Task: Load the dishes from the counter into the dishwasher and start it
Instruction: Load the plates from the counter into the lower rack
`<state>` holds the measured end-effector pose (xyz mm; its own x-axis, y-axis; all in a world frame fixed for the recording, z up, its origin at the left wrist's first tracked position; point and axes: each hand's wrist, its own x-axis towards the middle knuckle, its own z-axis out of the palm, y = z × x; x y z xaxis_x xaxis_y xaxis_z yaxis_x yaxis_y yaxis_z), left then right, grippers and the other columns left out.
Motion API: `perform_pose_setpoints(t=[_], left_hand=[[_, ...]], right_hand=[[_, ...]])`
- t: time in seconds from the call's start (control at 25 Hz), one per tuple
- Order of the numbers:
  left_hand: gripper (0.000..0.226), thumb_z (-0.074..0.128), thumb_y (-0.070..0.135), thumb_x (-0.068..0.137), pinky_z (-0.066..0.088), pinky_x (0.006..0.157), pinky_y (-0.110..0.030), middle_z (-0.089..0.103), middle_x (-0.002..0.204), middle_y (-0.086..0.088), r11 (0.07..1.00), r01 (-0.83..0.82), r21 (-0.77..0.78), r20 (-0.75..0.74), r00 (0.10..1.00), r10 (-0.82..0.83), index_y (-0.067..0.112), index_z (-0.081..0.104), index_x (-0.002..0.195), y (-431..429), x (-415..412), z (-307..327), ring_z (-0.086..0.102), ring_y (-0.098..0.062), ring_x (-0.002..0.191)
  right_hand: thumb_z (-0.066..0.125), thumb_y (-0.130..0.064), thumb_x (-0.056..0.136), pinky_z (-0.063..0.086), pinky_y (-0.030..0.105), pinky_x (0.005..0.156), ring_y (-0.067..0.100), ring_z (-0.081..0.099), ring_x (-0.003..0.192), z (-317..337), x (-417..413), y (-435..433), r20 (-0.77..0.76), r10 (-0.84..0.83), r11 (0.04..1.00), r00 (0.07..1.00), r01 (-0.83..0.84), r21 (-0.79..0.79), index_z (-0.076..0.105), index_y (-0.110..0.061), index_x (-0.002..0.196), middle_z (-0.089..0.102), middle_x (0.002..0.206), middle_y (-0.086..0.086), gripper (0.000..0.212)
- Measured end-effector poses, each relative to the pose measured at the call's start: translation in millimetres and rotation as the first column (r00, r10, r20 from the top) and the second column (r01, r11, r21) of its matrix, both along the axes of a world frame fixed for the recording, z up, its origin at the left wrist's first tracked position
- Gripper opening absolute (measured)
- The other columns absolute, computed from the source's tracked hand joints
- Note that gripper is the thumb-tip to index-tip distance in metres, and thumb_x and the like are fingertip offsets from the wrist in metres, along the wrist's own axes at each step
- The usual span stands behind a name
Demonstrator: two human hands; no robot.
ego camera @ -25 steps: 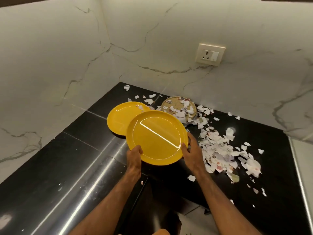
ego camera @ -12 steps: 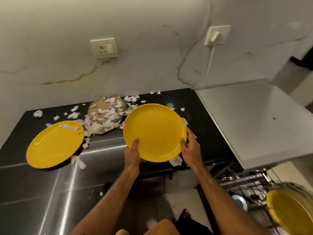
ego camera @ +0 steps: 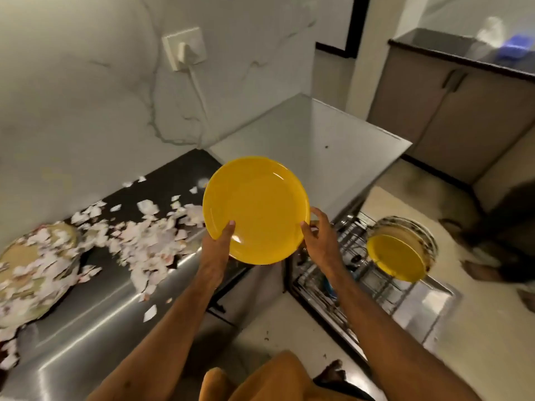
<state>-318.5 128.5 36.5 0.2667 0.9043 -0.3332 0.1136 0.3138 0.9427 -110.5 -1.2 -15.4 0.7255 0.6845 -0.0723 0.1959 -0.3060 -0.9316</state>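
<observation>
Head view, dishwasher rack (ego camera: 373,280) holding standing plates (ego camera: 395,256)

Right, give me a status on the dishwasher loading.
Done: a yellow plate already stands in the pulled-out rack. In hand: the left hand and right hand grip a second yellow plate. Left: racking it, the scrap-covered plate on the counter, then starting the machine.
</observation>
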Motion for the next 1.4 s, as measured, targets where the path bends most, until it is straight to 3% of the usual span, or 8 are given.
perform_pose_setpoints(t=[0.2,0.32,0.52,0.76,0.92,1.08,1.2,1.4], left_hand=[[0.012,0.072,0.044,0.094,0.059,0.086,-0.039,0.074,0.098,0.014,0.93,0.353,0.105,-0.19,0.925,-0.33,0.035,0.069,0.102,-24,100,-4,0.071,-0.022,0.103],[0.035,0.069,0.057,0.092,0.057,0.09,-0.042,0.074,0.107,0.006,0.829,0.544,0.128,-0.325,0.813,-0.484,0.03,0.071,0.113,-41,156,-12,0.07,-0.021,0.103],[0.039,0.061,0.04,0.102,0.049,0.086,-0.031,0.068,0.111,0.004,0.499,0.838,0.221,-0.541,0.531,-0.652,0.02,0.067,0.134,-72,251,-23,0.062,-0.017,0.101],[0.025,0.063,0.021,0.101,0.043,0.08,-0.026,0.073,0.108,0.0,0.144,0.977,0.161,-0.608,0.212,-0.765,0.022,0.074,0.123,-85,352,-53,0.062,-0.014,0.096],[0.03,0.066,0.016,0.099,0.041,0.088,-0.024,0.073,0.113,-0.002,-0.04,0.992,0.121,-0.664,0.051,-0.746,0.019,0.072,0.128,-81,416,-88,0.064,-0.016,0.102],[0.029,0.058,0.02,0.101,0.051,0.08,-0.031,0.072,0.104,-0.002,-0.166,0.985,0.05,-0.777,-0.066,-0.626,0.028,0.068,0.127,-80,472,-140,0.067,-0.019,0.092],[0.023,0.051,0.016,0.101,0.053,0.066,-0.032,0.065,0.095,-0.003,-0.185,0.98,-0.073,-0.91,-0.142,-0.39,0.022,0.063,0.12,-81,501,-189,0.064,-0.018,0.082],[0.014,0.055,0.011,0.102,0.058,0.071,-0.029,0.06,0.087,-0.006,-0.129,0.968,-0.216,-0.934,-0.243,-0.262,0.006,0.066,0.108,-86,549,-281,0.062,-0.017,0.075]], right_hand=[[0.059,-0.019,0.105,0.053,0.034,0.089,0.019,0.065,0.112,-7,91,-67,0.023,-0.263,0.965,0.965,0.263,0.0,0.052,-0.023,0.147,0.066,0.125,-0.005,0.043],[0.059,-0.02,0.105,0.056,0.032,0.084,0.013,0.062,0.109,-17,123,-104,0.051,-0.354,0.935,0.934,0.355,-0.011,0.049,-0.025,0.149,0.064,0.128,-0.008,0.046],[0.062,-0.017,0.102,0.054,0.037,0.096,0.013,0.059,0.113,-40,154,-160,0.045,-0.517,0.854,0.855,0.518,-0.035,0.045,-0.017,0.151,0.06,0.133,-0.003,0.052],[0.062,-0.021,0.104,0.05,0.031,0.086,0.016,0.062,0.104,-65,190,-197,0.022,-0.629,0.767,0.777,0.625,-0.146,0.015,-0.024,0.166,0.055,0.132,-0.004,0.078],[0.057,-0.029,0.107,0.049,0.028,0.085,0.018,0.067,0.102,-88,227,-209,0.051,-0.714,0.667,0.698,0.701,-0.251,0.05,-0.022,0.15,0.066,0.118,-0.004,0.044],[0.048,-0.039,0.11,0.044,0.018,0.061,0.002,0.064,0.075,-125,260,-215,0.123,-0.73,0.616,0.672,0.725,-0.309,0.064,-0.029,0.139,0.069,0.09,-0.01,0.034],[0.046,-0.037,0.111,0.042,0.022,0.055,0.005,0.058,0.062,-167,280,-213,0.148,-0.721,0.606,0.677,0.72,-0.338,0.065,-0.028,0.132,0.065,0.077,-0.01,0.03],[0.047,-0.028,0.111,0.036,0.013,0.049,0.005,0.051,0.058,-250,310,-210,0.123,-0.713,0.604,0.691,0.694,-0.392,0.067,-0.017,0.118,0.058,0.07,-0.006,0.024]])
